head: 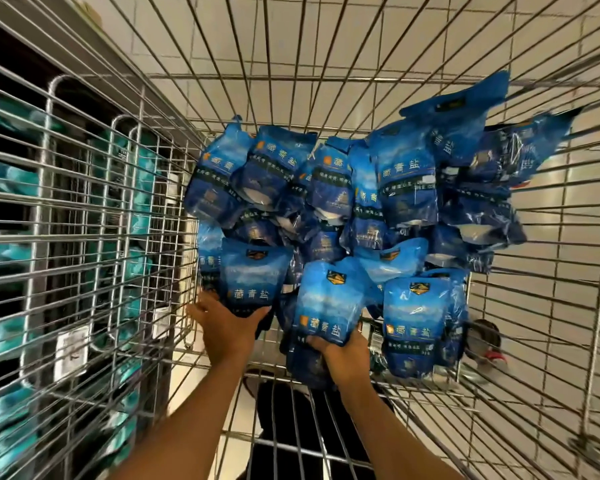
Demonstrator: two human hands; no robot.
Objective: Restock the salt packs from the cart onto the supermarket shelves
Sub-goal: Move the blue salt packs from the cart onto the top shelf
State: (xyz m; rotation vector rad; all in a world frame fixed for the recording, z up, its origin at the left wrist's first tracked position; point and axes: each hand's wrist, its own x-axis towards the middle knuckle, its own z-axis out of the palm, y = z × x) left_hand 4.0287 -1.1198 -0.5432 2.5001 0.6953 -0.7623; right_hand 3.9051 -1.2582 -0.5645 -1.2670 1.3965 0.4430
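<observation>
Blue film packs of salt fill the floor of the wire cart in a loose heap, overlapping one another from the left wall across to the right; I see both of my hands down among the near ones. My left hand grips the bottom edge of one salt pack, thumb on its face and fingers curled behind, and that pack stands close against the cart's left wire wall, so there is little room on that side; my right hand is wrapped round the lower edge of a second pack, the fingers curling over its bottom hem, with more packs pressed underneath it. Just to the right of that one a third pack stands upright, touching its neighbours and near the cart's right-hand bars; I cannot tell whether it leans on them. Toward the far right a few packs ride higher, the topmost one poking up against the far wire wall. Above the heap the basket is open between the slanting wire sides; the near edge of the floor grid between my forearms is bare wire. Through the left wall I can make out wire shelves holding teal packs, blurred; pale floor tiles show through the right side.
</observation>
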